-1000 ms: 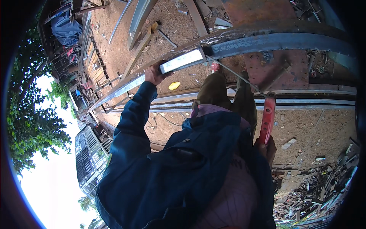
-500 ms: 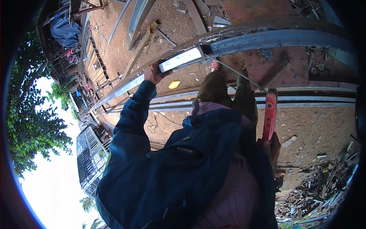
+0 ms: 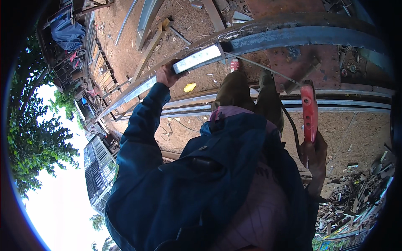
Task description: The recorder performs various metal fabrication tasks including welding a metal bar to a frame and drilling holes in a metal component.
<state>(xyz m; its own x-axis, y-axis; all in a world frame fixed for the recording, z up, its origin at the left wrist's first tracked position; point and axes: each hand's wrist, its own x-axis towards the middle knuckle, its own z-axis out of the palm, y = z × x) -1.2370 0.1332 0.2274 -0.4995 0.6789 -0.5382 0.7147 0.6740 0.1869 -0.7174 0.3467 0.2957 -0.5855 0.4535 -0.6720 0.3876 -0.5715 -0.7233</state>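
My right hand (image 3: 314, 155) is closed around the handle of a red electrode holder (image 3: 309, 111). From its jaw a thin welding rod (image 3: 272, 72) slants up and left. The rod's tip is close to the end of a bright metal block (image 3: 197, 59), but whether it touches cannot be told. This block sits along a long steel beam (image 3: 289, 44) that crosses in front of me. My left hand (image 3: 168, 76) is wrapped round the beam at the block's left end. A black cable (image 3: 295, 129) hangs beside the holder.
Long metal bars (image 3: 335, 104) run behind the beam, near my legs. A rusty plate (image 3: 303, 73) lies beyond on the right. Steel offcuts (image 3: 148, 23) rest on the dirt, beside a yellow scrap (image 3: 189, 87). Scrap is heaped (image 3: 356, 201) at lower right.
My right hand has moved right and slightly up with the electrode holder, and more of the hand and the cable shows. My left hand keeps its hold on the beam.
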